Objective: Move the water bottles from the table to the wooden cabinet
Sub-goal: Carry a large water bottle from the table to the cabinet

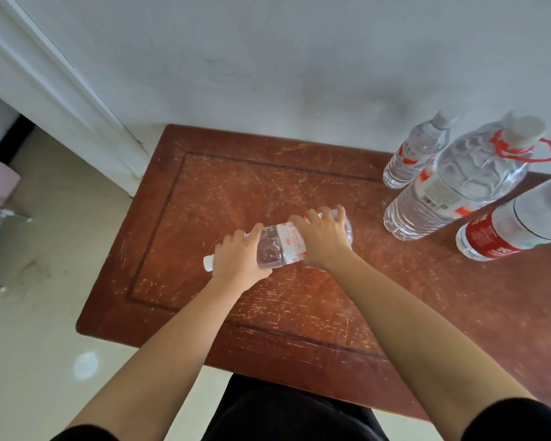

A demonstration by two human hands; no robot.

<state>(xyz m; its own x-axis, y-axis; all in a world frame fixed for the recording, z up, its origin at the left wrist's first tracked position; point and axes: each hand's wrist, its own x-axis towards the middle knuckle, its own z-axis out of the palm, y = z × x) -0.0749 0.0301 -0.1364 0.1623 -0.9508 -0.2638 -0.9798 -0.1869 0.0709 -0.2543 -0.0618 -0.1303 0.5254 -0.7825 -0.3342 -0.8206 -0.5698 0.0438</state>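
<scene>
Grip: left hand [239, 259] and right hand [323, 240] both wrap a sideways water bottle [280, 246] over the desk [236, 186] (other bottles [458, 186] stand at right); we judge pickup, next lift it to the cabinet.

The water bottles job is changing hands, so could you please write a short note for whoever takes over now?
Left hand grips the cap end of the sideways bottle, right hand its base end, over the wooden top.
Standing at right: small bottle, large bottle, red-label bottle.
Unclear whether this top is table or cabinet, so done and left cannot be judged.
</scene>
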